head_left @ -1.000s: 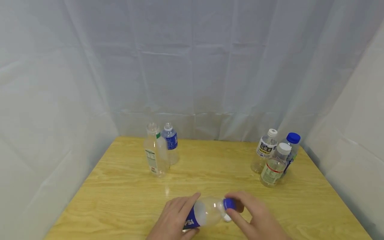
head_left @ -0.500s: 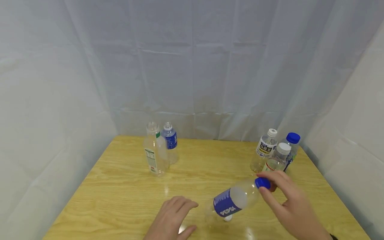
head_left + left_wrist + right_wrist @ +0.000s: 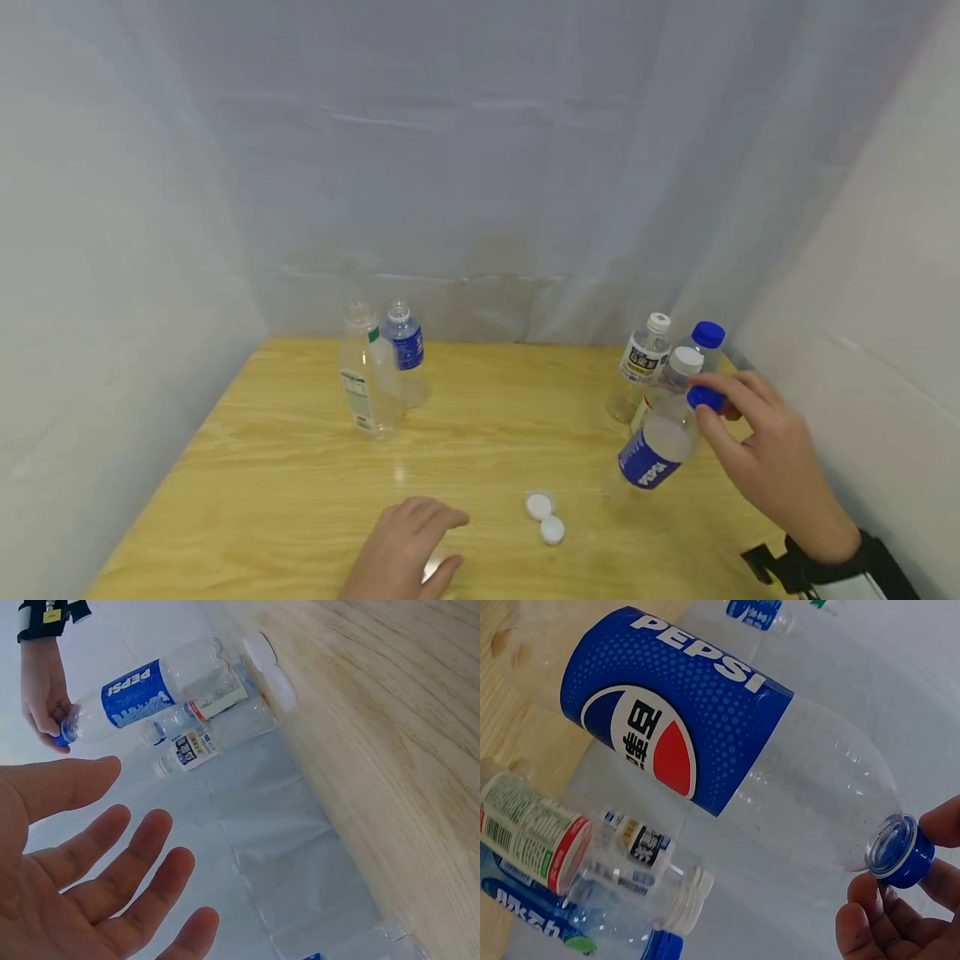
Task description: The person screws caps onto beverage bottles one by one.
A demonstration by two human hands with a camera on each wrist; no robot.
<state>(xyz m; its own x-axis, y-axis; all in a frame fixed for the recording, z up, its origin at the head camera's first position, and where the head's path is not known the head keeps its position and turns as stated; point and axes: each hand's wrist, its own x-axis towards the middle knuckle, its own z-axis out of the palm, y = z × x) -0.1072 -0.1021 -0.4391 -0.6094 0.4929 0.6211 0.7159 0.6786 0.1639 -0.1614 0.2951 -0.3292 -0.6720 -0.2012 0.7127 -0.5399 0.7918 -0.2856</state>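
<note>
Pepsi bottle (image 3: 649, 461): tilted, at the desk's (image 3: 465, 454) right side, base contact unclear, just beside three capped bottles (image 3: 643, 362). Right hand (image 3: 772, 450) pinches its blue cap (image 3: 705, 399). Left hand (image 3: 401, 546): holding nothing, thumb and fingers wide apart. Two white caps (image 3: 552, 530) lie side by side between the hands. Two uncapped bottles (image 3: 408, 350) stand upright, back left.

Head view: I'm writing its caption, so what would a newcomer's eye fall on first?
Most likely the Pepsi bottle at the right, tilted, its blue cap pinched by the right hand. Next, probably the two white caps lying on the table near the front, then the two uncapped bottles standing at the back left.
</note>
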